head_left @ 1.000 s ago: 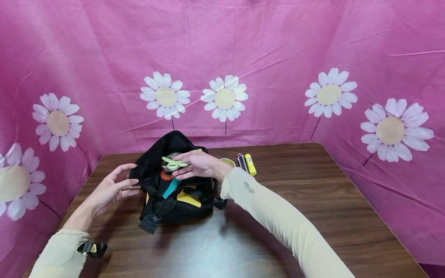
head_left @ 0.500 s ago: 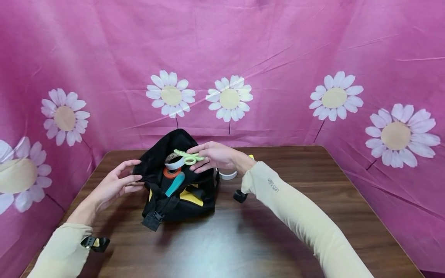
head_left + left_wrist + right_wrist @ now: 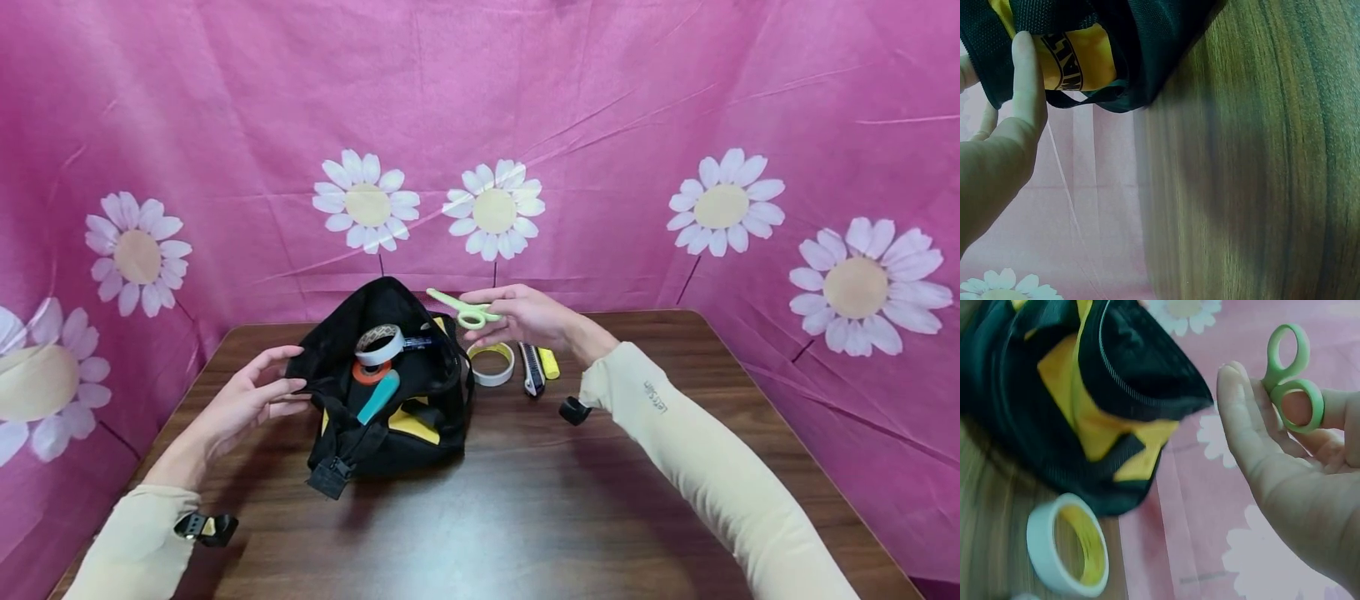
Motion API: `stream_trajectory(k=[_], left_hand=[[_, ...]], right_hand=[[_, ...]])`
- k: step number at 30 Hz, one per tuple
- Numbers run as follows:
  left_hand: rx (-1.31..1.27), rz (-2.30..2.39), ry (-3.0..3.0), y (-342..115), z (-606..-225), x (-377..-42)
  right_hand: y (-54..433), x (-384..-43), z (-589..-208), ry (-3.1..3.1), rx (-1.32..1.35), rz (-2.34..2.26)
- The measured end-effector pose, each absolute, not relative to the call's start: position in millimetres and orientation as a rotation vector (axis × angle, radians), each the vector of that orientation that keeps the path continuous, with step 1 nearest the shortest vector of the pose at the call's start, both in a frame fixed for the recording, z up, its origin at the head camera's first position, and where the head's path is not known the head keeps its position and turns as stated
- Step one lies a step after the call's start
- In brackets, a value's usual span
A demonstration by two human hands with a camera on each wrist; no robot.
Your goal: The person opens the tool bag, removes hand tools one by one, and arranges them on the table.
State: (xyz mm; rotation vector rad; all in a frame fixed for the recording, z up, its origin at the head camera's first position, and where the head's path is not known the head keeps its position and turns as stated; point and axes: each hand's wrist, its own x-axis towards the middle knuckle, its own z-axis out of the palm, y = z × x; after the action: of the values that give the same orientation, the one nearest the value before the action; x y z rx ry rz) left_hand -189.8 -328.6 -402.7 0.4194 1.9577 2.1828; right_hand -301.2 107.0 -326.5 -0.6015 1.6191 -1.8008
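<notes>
A black bag with yellow panels (image 3: 427, 450) stands unzipped at the table's left. My left hand (image 3: 243, 396) pinches the left edge of its mouth; the left wrist view shows the thumb and fingers on either side of the black fabric (image 3: 997, 59). Inside the bag lie a white tape roll (image 3: 380, 354), an orange tape roll (image 3: 369, 373), a teal-handled item (image 3: 378, 397) and a dark blue item, partly hidden. Right of the bag, raised above the table, my right hand (image 3: 525, 317) pinches light green scissors (image 3: 471, 317) by the handle loops.
A second white tape roll (image 3: 491, 367) lies just right of the bag, beneath my right hand. Beside it are a utility knife (image 3: 532, 371) and a yellow object (image 3: 549, 364). The wooden table (image 3: 600, 483) meets a pink flowered cloth (image 3: 585, 100) behind.
My right hand has drawn the scissors from over the bag's mouth to the right and slightly up, uncovering the items inside. My left hand stays on the bag's edge.
</notes>
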Motion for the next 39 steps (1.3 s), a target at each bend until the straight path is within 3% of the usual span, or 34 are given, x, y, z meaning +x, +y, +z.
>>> stream_trajectory(k=[18,39], left_hand=[[0.435,2.196,1.947,-328,-404,-191],[0.430,2.207,1.944,-327,-405,-191]], right_hand=[[226,-312,-373,1.733,-0.268,-2.048],[270,-312,-447,1.654,-0.012,-2.168]])
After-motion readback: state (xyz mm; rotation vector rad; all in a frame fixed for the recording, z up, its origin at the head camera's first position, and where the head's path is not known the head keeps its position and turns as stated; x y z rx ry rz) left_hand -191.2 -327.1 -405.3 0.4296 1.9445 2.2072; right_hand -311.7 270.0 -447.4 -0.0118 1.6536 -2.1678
